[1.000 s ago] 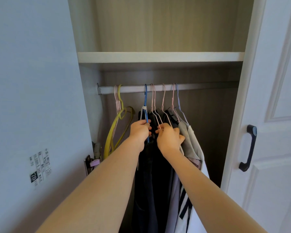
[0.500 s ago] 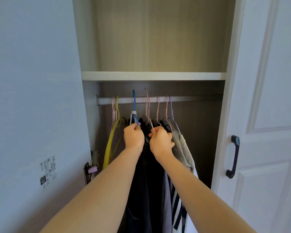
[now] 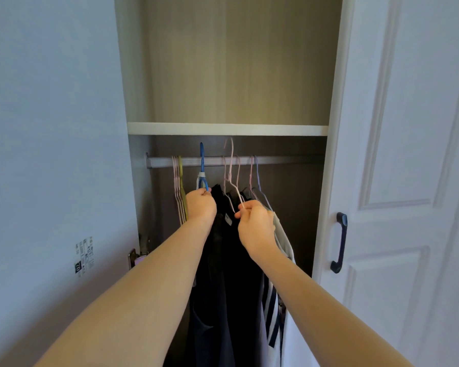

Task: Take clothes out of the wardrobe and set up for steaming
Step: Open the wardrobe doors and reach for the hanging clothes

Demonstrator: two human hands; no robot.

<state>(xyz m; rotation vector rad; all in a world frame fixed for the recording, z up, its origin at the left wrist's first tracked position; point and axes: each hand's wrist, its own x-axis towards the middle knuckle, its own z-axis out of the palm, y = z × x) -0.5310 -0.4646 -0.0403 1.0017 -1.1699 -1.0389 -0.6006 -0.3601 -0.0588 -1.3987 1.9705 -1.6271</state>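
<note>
Soft, even daylight fills the scene, cool and bluish on the left door (image 3: 51,154) and right door (image 3: 408,128), with no glare. The upper compartment (image 3: 233,62) is evenly lit; beneath the shelf (image 3: 227,129) the recess falls into deep shadow, and the dark clothes (image 3: 231,274) lose nearly all detail. The rail (image 3: 289,160) catches a faint sheen. Wide-angle distortion bows the door edges outward and stretches the forearms near the bottom corners. Focus is fairly sharp, though the label (image 3: 84,254) is illegible.

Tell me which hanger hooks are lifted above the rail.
The blue hook, held by the left hand, and one pink hook; the others hang on the rail.
</note>
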